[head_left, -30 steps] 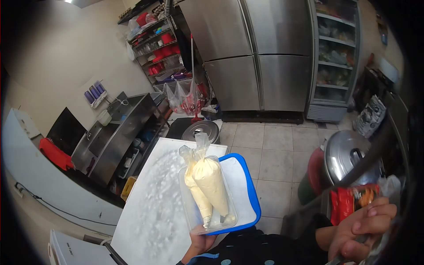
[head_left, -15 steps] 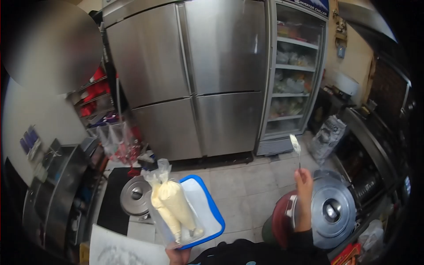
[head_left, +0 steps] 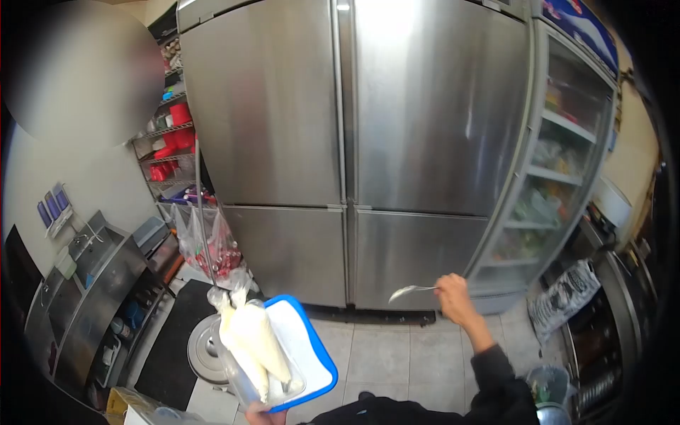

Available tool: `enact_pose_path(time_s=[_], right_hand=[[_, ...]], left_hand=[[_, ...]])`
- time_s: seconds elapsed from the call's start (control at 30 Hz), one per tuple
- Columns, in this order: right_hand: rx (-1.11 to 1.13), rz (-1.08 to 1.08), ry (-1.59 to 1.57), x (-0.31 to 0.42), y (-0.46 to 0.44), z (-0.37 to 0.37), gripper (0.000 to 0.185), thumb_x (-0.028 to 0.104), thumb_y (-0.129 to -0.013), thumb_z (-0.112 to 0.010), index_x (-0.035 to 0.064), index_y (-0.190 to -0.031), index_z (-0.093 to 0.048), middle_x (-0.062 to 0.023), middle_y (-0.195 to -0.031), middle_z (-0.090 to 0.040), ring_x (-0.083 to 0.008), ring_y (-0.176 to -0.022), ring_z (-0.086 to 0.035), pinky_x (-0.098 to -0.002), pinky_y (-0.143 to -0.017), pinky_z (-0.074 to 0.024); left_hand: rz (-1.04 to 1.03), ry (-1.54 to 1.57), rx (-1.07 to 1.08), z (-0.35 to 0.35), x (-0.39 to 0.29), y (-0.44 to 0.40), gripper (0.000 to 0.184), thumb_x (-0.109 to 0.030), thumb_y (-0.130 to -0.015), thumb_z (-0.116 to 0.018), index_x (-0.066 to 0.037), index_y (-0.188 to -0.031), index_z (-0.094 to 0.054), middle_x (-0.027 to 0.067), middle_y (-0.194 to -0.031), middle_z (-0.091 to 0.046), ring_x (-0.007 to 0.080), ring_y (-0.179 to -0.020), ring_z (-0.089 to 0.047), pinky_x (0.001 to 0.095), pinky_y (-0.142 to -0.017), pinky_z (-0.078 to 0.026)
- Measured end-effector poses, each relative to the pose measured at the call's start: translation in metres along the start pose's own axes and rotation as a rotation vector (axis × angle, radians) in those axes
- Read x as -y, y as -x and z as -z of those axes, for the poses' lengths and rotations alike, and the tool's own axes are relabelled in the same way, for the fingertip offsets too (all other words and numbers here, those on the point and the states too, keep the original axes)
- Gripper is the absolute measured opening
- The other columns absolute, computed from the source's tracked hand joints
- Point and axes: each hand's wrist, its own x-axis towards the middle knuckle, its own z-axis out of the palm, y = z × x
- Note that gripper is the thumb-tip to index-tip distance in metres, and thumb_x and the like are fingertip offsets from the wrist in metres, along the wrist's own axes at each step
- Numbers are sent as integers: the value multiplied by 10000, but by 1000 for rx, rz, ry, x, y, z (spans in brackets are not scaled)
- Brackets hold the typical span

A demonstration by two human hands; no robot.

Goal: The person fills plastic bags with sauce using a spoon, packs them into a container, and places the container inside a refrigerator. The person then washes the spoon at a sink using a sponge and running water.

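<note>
My right hand (head_left: pixel 455 297) is closed round the handle of a spoon (head_left: pixel 407 291), held out in front of the steel refrigerator doors. Pale cream coats the spoon's bowl, which points left. Low in view, my left hand (head_left: pixel 265 415) grips the near edge of a white tray with a blue rim (head_left: pixel 320 347); its fingers are partly hidden underneath. A clear plastic container (head_left: pixel 296 386) rests over the tray's left part. Two piping bags (head_left: pixel 256 341) filled with pale cream lie in it, their twisted ends pointing away from me.
A large steel refrigerator (head_left: pixel 283 113) stands ahead, with a glass-door chiller (head_left: pixel 549 163) to its right. At left are a steel sink unit (head_left: pixel 106 276), a wire shelf (head_left: pixel 170 131) and a lidded pot (head_left: pixel 205 350). A printed sack (head_left: pixel 564 297) leans at right.
The refrigerator is nearer, and the view has turned left. My right hand has swung the spoon from upright to nearly level, pointing left. The tray stays in my left hand.
</note>
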Motion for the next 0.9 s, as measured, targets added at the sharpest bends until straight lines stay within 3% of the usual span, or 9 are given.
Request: enact_pose_path(time_s=[0.23,0.3,0.37,0.4,0.43,0.5,0.63,0.77,0.9], right_hand=[[397,881,652,-19,-290,-108,203,198,-703,-524,74,-608,-653,-71,-695,-596,-228,-795,-561,-420,-877,-375],[538,726,787,-1,-346,-116,244,268,-717,-532,98,-725,-708,-60,-778,-625,-230,-931,-551,-391,-874,-372],[342,640,679,-23,-388,-140,260,253,-727,-513,67,-668,-685,-119,-886,-593,-260,-927,-530,-375,-868,-374],[327,653,725,-27,-403,-142,268,258,-729,-509,63,-700,-691,-125,-904,-596,-265,-947,-531,-378,-888,-366],[316,669,775,-28,-413,-144,279,262,-732,-505,59,-733,-696,-130,-922,-600,-269,-967,-531,-381,-908,-357],[406,591,853,-31,-427,-150,290,274,-730,-505,60,-753,-699,-131,-929,-607,-266,-985,-531,-376,-919,-348],[556,336,959,-10,-435,-156,316,302,-725,-504,67,-792,-705,-128,-935,-627,-250,-1010,-532,-353,-925,-333],[551,325,990,11,-413,-150,296,290,-715,-517,88,-806,-713,-108,-929,-646,-240,-970,-536,-357,-892,-328],[258,483,471,60,-327,-87,211,177,-685,-540,-6,-697,-644,-140,-830,-592,-280,-883,-522,-370,-921,-365]], left_hand=[[-133,52,-193,-38,-10,-72,842,-60,-619,-472,-109,-1424,-231,123,-1420,-337,428,-1238,-356,645,-981,-289],[-112,98,-300,-18,-17,-103,806,-54,-635,-482,-99,-1409,-261,137,-1396,-364,411,-1227,-376,631,-983,-299],[-127,164,-22,38,-20,-151,736,-64,-667,-477,-85,-1383,-309,151,-1367,-392,387,-1232,-380,613,-989,-306],[92,846,17,38,-32,-164,630,-109,-746,-464,-62,-1362,-341,158,-1343,-415,367,-1233,-384,581,-1004,-311],[106,839,18,18,-42,-172,630,-109,-746,-464,-62,-1362,-341,158,-1343,-415,367,-1233,-384,581,-1004,-311],[-14,-10,-340,-33,-53,-183,559,-183,-822,-448,-45,-1355,-348,155,-1350,-409,368,-1234,-380,555,-1021,-303],[10,110,-39,48,-59,-261,523,-286,-897,-425,-26,-1345,-354,147,-1351,-408,353,-1235,-383,541,-1027,-298],[154,-165,1,6,-83,-280,529,-309,-905,-430,-27,-1345,-352,145,-1346,-413,347,-1238,-381,540,-1027,-295],[259,-241,9,25,-83,-322,571,-332,-889,-470,-39,-1358,-331,133,-1344,-420,337,-1245,-377,534,-1038,-283]])
